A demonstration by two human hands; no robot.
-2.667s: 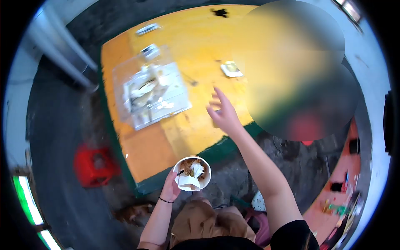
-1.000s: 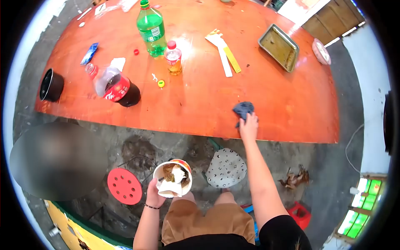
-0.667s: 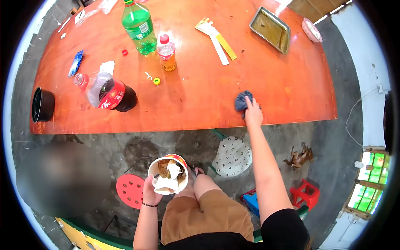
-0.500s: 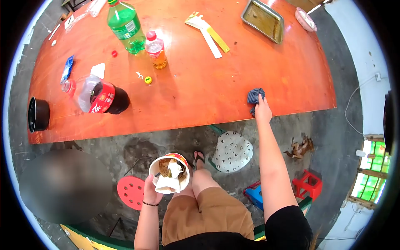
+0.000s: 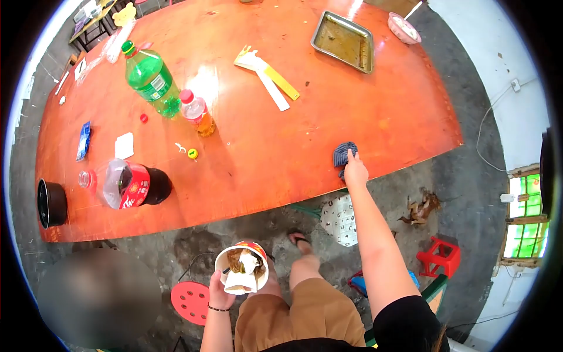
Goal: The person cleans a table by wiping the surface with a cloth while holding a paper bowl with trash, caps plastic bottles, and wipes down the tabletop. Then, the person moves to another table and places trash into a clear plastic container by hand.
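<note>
My left hand is wrapped round a paper tub with a red outside, held over my lap below the table's edge. Crumpled white tissue and brown scraps lie inside it. On the right, my outstretched right hand grips a dark striped cloth, which rests on the orange-red table near its front edge. Part of the cloth is hidden under my fingers.
A cola bottle, a green bottle, a small drink bottle and a black bowl stand left. Farther back are a metal tray and pink bowl. Stools and a dog are below.
The view has shifted, so the table items appear lower and farther left. My right hand still grips the cloth by the front edge; my left still holds the tub. One foot has shifted.
</note>
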